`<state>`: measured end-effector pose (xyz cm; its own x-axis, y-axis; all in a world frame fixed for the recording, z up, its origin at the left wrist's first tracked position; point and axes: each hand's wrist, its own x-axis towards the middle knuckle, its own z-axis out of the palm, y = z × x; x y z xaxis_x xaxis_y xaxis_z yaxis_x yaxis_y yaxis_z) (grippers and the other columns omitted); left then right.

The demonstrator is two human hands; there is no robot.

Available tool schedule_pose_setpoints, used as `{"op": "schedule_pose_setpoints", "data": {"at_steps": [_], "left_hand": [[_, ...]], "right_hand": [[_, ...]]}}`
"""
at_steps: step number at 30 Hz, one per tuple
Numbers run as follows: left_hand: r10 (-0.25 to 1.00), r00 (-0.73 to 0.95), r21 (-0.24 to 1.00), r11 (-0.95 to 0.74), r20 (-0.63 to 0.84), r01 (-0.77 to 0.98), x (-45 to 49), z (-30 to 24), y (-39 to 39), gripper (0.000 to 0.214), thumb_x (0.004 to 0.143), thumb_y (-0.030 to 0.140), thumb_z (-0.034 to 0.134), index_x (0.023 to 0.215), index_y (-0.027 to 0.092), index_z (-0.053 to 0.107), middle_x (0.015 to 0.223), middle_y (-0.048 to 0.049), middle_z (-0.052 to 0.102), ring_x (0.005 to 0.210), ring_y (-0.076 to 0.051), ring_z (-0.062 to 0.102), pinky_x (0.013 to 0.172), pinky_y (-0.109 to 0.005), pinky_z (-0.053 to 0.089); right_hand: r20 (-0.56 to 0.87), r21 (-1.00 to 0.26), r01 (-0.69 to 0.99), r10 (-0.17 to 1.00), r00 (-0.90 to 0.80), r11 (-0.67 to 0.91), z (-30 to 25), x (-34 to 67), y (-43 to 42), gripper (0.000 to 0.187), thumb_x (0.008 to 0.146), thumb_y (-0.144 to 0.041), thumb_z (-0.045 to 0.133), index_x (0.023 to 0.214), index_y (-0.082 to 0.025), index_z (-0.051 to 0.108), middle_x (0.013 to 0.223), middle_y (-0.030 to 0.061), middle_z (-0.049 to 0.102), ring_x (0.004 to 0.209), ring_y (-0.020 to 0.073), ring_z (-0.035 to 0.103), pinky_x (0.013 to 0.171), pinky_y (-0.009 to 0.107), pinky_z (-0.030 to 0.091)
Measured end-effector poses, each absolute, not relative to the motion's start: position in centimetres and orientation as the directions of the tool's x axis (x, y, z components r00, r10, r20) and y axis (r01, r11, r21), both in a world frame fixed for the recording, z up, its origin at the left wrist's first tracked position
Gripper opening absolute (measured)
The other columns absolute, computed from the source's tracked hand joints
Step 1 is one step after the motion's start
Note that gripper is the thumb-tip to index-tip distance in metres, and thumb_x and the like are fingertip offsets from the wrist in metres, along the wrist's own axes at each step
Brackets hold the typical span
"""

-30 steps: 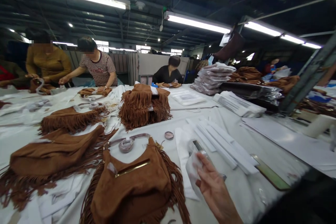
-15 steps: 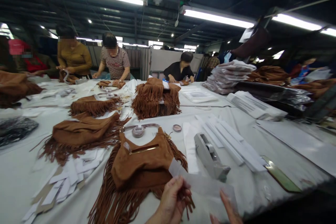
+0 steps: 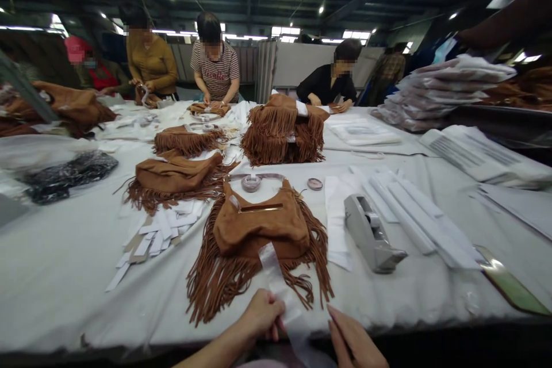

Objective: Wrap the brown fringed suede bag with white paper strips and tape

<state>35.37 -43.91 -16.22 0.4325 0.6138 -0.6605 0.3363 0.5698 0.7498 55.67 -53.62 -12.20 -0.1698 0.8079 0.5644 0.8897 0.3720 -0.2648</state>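
Note:
A brown suede fringed bag (image 3: 257,230) lies flat on the white table (image 3: 64,276) right in front of me, its gold zip facing up. My left hand (image 3: 259,316) pinches a strip of clear tape (image 3: 276,284) that runs up over the bag's fringe. My right hand (image 3: 356,345) sits at the table's near edge with fingers stretched out, beside the lower end of the tape. A grey tape dispenser (image 3: 371,233) stands to the right of the bag.
More fringed bags (image 3: 282,129) and white paper strips (image 3: 155,233) lie across the table. Folded white sheets (image 3: 409,213) and a gold ruler (image 3: 511,284) are at the right. Three people (image 3: 215,69) work along the far side. Stacked packets (image 3: 448,92) stand at the back right.
The view has tilted down and swung left. My left hand came in and took the tape strip, which now hangs narrow over the fringe. My right hand dropped to the table edge.

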Motion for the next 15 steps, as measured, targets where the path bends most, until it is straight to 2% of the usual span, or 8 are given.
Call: {"op": "schedule_pose_setpoints", "data": {"at_steps": [2, 4, 7, 9, 10, 12, 13, 15], "left_hand": [[0.607, 0.442, 0.751, 0.545, -0.66, 0.372, 34.8, -16.4, -43.7, 0.036, 0.072, 0.042, 0.049, 0.047, 0.016, 0.048, 0.047, -0.0042, 0.057, 0.03, -0.01, 0.041, 0.033, -0.022, 0.022], [0.609, 0.454, 0.76, 0.517, -0.65, 0.394, 34.3, -16.4, -43.6, 0.036, 0.074, 0.039, 0.047, 0.047, 0.016, 0.048, 0.045, -0.0036, 0.055, 0.031, -0.011, 0.041, 0.034, -0.023, 0.024], [0.628, 0.469, 0.782, 0.456, -0.621, 0.426, 32.9, -15.3, -43.4, 0.032, 0.079, 0.035, 0.046, 0.054, 0.015, 0.054, 0.046, -0.0022, 0.054, 0.037, -0.013, 0.046, 0.04, -0.024, 0.032], [0.761, 0.425, 0.816, 0.23, -0.491, 0.531, 31.5, -14.0, -43.5, 0.024, 0.08, 0.03, 0.048, 0.065, 0.015, 0.06, 0.058, -0.0034, 0.059, 0.053, -0.017, 0.056, 0.053, -0.028, 0.042], [0.847, 0.382, 0.786, 0.067, -0.37, 0.614, 30.7, -13.3, -43.5, 0.019, 0.081, 0.028, 0.05, 0.074, 0.016, 0.063, 0.068, -0.0047, 0.062, 0.066, -0.019, 0.059, 0.063, -0.031, 0.045], [0.955, 0.288, 0.584, -0.193, -0.074, 0.789, 29.1, -12.3, -43.4, 0.022, 0.082, 0.029, 0.052, 0.098, 0.021, 0.064, 0.094, -0.0075, 0.063, 0.094, -0.026, 0.056, 0.083, -0.04, 0.044], [0.968, 0.246, 0.465, -0.236, 0.042, 0.853, 28.5, -12.1, -43.3, 0.029, 0.083, 0.032, 0.053, 0.11, 0.023, 0.061, 0.106, -0.009, 0.06, 0.105, -0.029, 0.052, 0.09, -0.045, 0.04], [0.969, 0.188, 0.281, -0.228, 0.162, 0.932, 27.6, -12.5, -43.0, 0.044, 0.082, 0.038, 0.056, 0.124, 0.025, 0.053, 0.122, -0.0118, 0.052, 0.118, -0.034, 0.041, 0.097, -0.052, 0.033]], "right_hand": [[0.583, -0.302, 0.84, 0.784, -0.212, 0.451, -12.4, 52.6, -50.3, 0.037, 0.089, -0.014, 0.045, 0.124, -0.018, 0.054, 0.111, 0.0107, 0.065, 0.103, 0.0197, 0.062, 0.086, 0.031, 0.055], [0.576, -0.287, 0.798, 0.761, -0.299, 0.53, -13.2, 49.7, -47.5, 0.037, 0.088, -0.011, 0.041, 0.122, -0.017, 0.055, 0.113, 0.012, 0.063, 0.106, 0.0202, 0.059, 0.086, 0.033, 0.054], [0.5, -0.226, 0.795, 0.768, -0.4, 0.562, -15.3, 47.2, -45.0, 0.035, 0.084, -0.007, 0.038, 0.11, -0.017, 0.061, 0.108, 0.0122, 0.063, 0.096, 0.0221, 0.06, 0.078, 0.036, 0.055], [0.42, -0.194, 0.819, 0.8, -0.429, 0.541, -16.8, 46.9, -44.4, 0.033, 0.083, -0.007, 0.04, 0.106, -0.017, 0.062, 0.106, 0.0115, 0.063, 0.091, 0.0227, 0.058, 0.074, 0.037, 0.054], [0.393, -0.181, 0.827, 0.81, -0.436, 0.533, -17.5, 47.0, -44.4, 0.033, 0.083, -0.008, 0.041, 0.108, -0.017, 0.061, 0.107, 0.0114, 0.062, 0.091, 0.0226, 0.057, 0.075, 0.037, 0.052], [0.383, -0.157, 0.832, 0.809, -0.445, 0.532, -18.7, 47.2, -44.6, 0.038, 0.083, -0.008, 0.042, 0.117, -0.017, 0.057, 0.111, 0.0119, 0.06, 0.094, 0.0225, 0.055, 0.079, 0.037, 0.049], [0.397, -0.145, 0.837, 0.806, -0.439, 0.528, -19.3, 47.2, -44.7, 0.041, 0.083, -0.008, 0.042, 0.121, -0.017, 0.054, 0.113, 0.0124, 0.059, 0.096, 0.0227, 0.054, 0.081, 0.037, 0.047], [0.433, -0.126, 0.864, 0.81, -0.395, 0.488, -20.3, 47.0, -44.9, 0.047, 0.082, -0.008, 0.043, 0.127, -0.018, 0.051, 0.113, 0.0122, 0.059, 0.094, 0.0235, 0.052, 0.079, 0.037, 0.045]]}}
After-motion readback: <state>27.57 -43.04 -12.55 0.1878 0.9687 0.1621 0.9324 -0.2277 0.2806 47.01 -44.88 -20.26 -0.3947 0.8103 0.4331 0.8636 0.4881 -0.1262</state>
